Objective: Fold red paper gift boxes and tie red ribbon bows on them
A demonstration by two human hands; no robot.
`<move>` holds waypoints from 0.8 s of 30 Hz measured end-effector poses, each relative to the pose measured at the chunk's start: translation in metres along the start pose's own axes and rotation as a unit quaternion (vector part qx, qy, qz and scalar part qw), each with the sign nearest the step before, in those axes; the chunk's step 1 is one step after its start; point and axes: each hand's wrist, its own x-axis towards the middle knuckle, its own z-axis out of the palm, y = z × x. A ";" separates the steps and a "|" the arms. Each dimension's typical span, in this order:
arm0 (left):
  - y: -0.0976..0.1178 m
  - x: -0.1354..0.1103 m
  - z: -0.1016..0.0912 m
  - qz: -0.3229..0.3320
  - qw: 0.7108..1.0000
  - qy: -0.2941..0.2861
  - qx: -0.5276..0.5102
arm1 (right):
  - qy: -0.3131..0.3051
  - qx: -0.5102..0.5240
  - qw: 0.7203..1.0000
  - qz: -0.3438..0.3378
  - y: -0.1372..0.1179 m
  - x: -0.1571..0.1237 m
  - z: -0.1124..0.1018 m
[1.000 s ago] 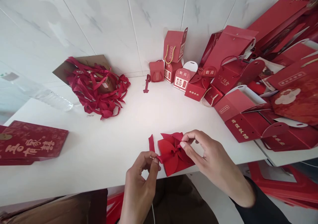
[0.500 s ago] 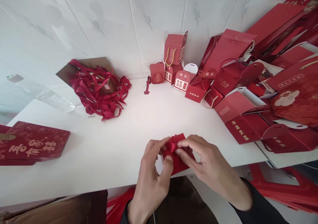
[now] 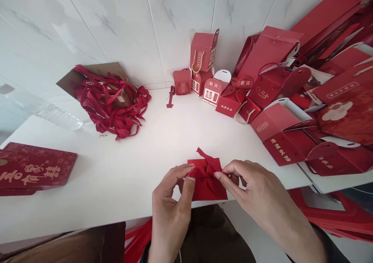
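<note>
A small red box (image 3: 201,195) lies at the table's front edge, with a red ribbon (image 3: 207,173) knotted across its top like a bow. My left hand (image 3: 175,204) pinches the ribbon's left loop between thumb and fingertips. From the other side, my right hand (image 3: 253,189) is closed on the ribbon's right part, thumb against index finger. One loose ribbon end sticks out past the box's far edge. The box's underside is hidden.
A heap of red ribbon (image 3: 116,119) spills from a brown carton (image 3: 65,80) at the back left. Red gift boxes (image 3: 227,105) line the wall and pile up on the right. A red gift bag (image 3: 40,169) lies left, near a clear plastic bottle (image 3: 62,115).
My hands have moved apart, drawing the ribbon's loops outward from the knot. More of the box top now shows, and a ribbon end points away from me. The view has shifted slightly.
</note>
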 end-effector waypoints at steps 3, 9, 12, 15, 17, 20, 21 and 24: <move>0.006 -0.002 0.001 -0.038 0.999 -0.021 -0.004 | 0.018 0.005 0.999 -0.033 -0.007 -0.002 -0.002; 0.012 -0.001 0.004 -0.067 0.989 -0.102 -0.084 | 0.015 0.041 0.999 -0.001 -0.011 -0.004 -0.002; 0.009 0.000 0.005 -0.088 0.979 -0.119 -0.142 | 0.022 0.025 0.999 -0.006 -0.011 -0.005 -0.004; 0.006 0.003 0.006 -0.106 0.969 -0.134 -0.176 | 0.056 -0.022 0.997 -0.040 -0.011 -0.005 -0.007; 0.006 0.005 0.007 -0.110 0.968 -0.137 -0.179 | 0.067 -0.037 0.996 -0.042 -0.011 -0.006 -0.007; 0.006 0.006 0.007 -0.106 0.970 -0.133 -0.174 | 0.066 -0.049 0.996 -0.022 -0.010 -0.010 -0.004; 0.007 0.006 0.007 -0.106 0.971 -0.132 -0.170 | 0.062 -0.056 0.996 -0.018 -0.010 -0.012 -0.003; 0.005 0.006 0.007 -0.109 0.973 -0.132 -0.157 | 0.027 -0.067 0.997 -0.023 -0.010 -0.018 -0.002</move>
